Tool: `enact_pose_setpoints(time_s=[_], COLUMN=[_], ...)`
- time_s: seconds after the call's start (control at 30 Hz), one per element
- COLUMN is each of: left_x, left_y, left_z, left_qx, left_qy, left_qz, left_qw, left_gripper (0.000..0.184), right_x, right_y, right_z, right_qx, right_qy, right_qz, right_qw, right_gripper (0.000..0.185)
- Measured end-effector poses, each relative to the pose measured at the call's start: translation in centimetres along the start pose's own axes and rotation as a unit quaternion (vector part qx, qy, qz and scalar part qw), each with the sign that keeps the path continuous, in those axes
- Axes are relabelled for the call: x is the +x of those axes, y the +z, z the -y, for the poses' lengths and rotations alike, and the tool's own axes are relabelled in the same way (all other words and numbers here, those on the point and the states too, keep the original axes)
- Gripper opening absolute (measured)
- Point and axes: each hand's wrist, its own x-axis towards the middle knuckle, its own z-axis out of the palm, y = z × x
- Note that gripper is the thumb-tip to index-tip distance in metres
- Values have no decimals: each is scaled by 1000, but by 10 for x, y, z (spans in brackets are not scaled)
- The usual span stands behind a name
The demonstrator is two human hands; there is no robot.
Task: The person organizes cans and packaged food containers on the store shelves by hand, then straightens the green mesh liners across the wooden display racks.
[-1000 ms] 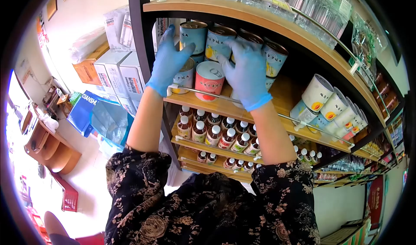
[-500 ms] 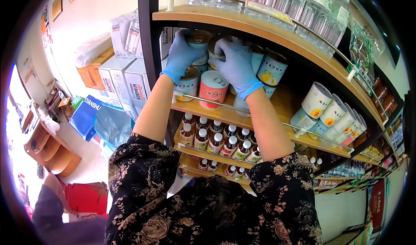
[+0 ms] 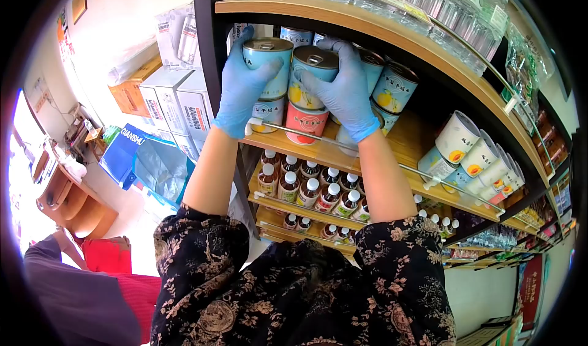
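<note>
Half-curled, left hand [image 3: 247,86] grips one blue pull-tab can [image 3: 267,61], right hand [image 3: 343,86] another can [image 3: 306,94], now above front cans [image 3: 301,118] at twelve o'clock, seemingly tiering them.

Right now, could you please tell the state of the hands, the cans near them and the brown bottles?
Left hand: gloved, around one blue can
Right hand: gloved, around another blue can
Both held cans: upright, closed
Third blue can: upright, closed
Red can: upright, beneath the right hand's can
Brown bottles: upright, capped
</note>
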Motion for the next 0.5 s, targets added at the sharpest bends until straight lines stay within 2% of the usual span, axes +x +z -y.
enact_pose_setpoints(time_s=[0.07,0.17,0.2,0.3,0.33,0.43,0.5], left_x=[-10,-12,-15,-19,-23,-30,-40], left_y=[0,0,-1,-4,-4,-6,-4], left_z=[1,11,10,11,8,22,16], left_qx=[6,19,2,21,47,65,54], left_qy=[3,50,45,-11,-16,-35,-32], left_qz=[2,-4,9,19,29,24,34], left_qw=[1000,999,999,1000,998,997,997], left_gripper=[84,82,78,74,69,68,76], right_x=[-5,-10,-12,-20,-24,-34,-41], right_y=[2,-6,-7,-1,-2,-1,-5], right_z=[-5,12,10,3,6,18,22], right_qx=[1,82,67,40,85,36,17], right_qy=[2,63,68,67,118,91,71], right_qz=[19,17,28,28,78,26,14], right_qw=[1000,994,995,997,986,995,997], right_gripper=[57,59,68,78,91,98,100])
